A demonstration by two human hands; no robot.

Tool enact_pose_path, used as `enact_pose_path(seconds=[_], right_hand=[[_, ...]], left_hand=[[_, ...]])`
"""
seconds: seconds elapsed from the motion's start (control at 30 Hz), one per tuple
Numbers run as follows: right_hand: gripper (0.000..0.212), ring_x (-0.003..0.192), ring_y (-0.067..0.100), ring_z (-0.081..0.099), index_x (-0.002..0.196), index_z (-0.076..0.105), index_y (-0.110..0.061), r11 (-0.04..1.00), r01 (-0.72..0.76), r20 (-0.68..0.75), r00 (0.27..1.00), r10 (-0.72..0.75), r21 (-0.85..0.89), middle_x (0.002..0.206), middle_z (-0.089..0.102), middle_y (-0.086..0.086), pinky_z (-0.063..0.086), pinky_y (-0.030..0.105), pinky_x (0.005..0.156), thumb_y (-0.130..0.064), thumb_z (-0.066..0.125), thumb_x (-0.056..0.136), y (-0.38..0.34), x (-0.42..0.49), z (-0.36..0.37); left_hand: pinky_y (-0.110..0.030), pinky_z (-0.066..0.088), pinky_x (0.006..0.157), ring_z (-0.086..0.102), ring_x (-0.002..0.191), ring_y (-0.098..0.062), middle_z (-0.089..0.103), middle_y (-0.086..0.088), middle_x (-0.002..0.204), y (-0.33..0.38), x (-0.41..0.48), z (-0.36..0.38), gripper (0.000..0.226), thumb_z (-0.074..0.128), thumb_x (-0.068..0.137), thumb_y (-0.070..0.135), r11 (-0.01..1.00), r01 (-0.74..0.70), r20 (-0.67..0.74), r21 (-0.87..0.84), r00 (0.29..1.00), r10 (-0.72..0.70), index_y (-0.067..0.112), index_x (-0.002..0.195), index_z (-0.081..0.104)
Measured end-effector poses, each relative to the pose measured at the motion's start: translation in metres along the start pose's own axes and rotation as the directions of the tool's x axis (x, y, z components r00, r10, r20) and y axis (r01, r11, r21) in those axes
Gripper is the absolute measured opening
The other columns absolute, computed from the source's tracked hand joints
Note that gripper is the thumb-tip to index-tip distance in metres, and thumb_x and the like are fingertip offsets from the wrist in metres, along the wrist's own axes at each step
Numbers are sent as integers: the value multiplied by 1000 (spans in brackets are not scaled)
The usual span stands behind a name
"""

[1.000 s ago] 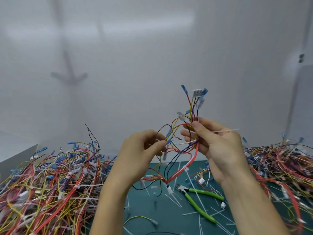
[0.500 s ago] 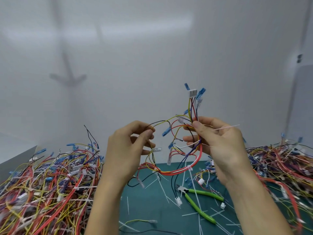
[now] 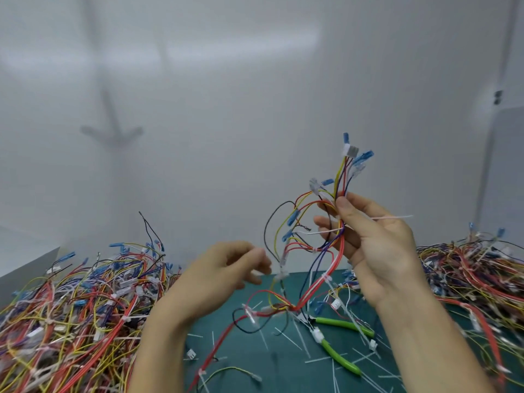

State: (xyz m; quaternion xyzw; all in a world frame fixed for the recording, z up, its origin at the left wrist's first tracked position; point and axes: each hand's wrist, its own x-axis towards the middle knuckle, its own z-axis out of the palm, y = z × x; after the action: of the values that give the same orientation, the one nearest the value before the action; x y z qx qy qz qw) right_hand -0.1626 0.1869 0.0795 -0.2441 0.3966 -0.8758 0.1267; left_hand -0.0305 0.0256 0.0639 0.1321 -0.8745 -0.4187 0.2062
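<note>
The right hand point(image 3: 377, 251) is holding one wire harness point(image 3: 341, 180) up above the desk point(image 3: 283, 373), fingers clamped around its bundle and one white cable tie point(image 3: 391, 217). The left hand point(image 3: 226, 268), blurred, is hovering beside it, fingers loosely apart, gripping nothing. One pair of green cutters point(image 3: 346, 325) is lying between two wire heaps, the left heap point(image 3: 85, 307) and the right heap point(image 3: 482, 273).

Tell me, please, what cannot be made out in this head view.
Head view:
Left hand: motion blur; whether its grip holds a wire is unclear.
Cable tie: its loop hidden behind the right hand gripping the wire harness.
Green cutters: jaws half-covered by harness wires.
Left wire pile, right wire pile: cut off by the frame edges.
</note>
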Motion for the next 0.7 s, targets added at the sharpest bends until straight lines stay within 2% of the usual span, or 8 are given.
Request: enact_pose_path(seconds=[0.1,0.2,0.3,0.37,0.43,0.53,0.7], right_hand=[[9,64,19,74,102,65,-7,997,45,-77,996,-40,58,83,78,8,57,22,53,-7,63,93,-1,2,-2],[8,65,19,75,102,64,-7,988,98,-153,985,-79,120,80,78,8,57,22,55,-6,62,94,-2,3,-4],[8,65,19,75,103,62,-8,980,132,-195,975,-102,146,76,77,7,57,22,55,-7,62,95,-1,3,-5],[12,66,18,75,108,61,-7,979,143,-206,972,-111,147,76,77,8,57,22,55,-7,61,95,0,4,-5],[15,66,18,75,111,60,-7,978,150,-208,971,-117,148,76,77,8,57,22,55,-8,61,96,0,4,-5],[14,67,18,75,110,60,-7,977,151,-212,970,-117,150,76,77,8,56,21,55,-8,60,96,0,4,-5],[9,67,19,75,105,62,-9,979,142,-208,972,-109,149,76,77,9,57,22,56,-7,60,97,1,4,-3]], left_hand=[[-21,52,92,69,101,-10,75,4,106,-9,-2,-3,17,59,97,15,995,24,251,102,967,-49,17,107,72],[-16,52,88,69,98,-7,72,-1,112,-15,-1,-1,24,69,90,9,991,63,332,116,938,-98,19,112,71],[-17,54,85,68,86,-4,74,-2,105,-15,2,8,28,76,84,8,988,100,345,119,929,-136,17,110,72],[-12,50,72,62,70,1,73,6,81,-16,6,13,26,77,83,10,982,87,347,170,927,-142,13,108,74],[-9,39,61,51,56,3,59,14,58,-17,7,17,24,79,82,15,970,75,340,229,928,-152,13,106,75],[-16,43,69,55,63,-4,61,13,67,-21,9,18,27,82,80,23,961,106,331,255,924,-190,19,106,75],[-12,35,54,46,47,2,52,16,50,-27,11,20,16,81,80,21,947,83,319,311,929,-186,22,94,75]])
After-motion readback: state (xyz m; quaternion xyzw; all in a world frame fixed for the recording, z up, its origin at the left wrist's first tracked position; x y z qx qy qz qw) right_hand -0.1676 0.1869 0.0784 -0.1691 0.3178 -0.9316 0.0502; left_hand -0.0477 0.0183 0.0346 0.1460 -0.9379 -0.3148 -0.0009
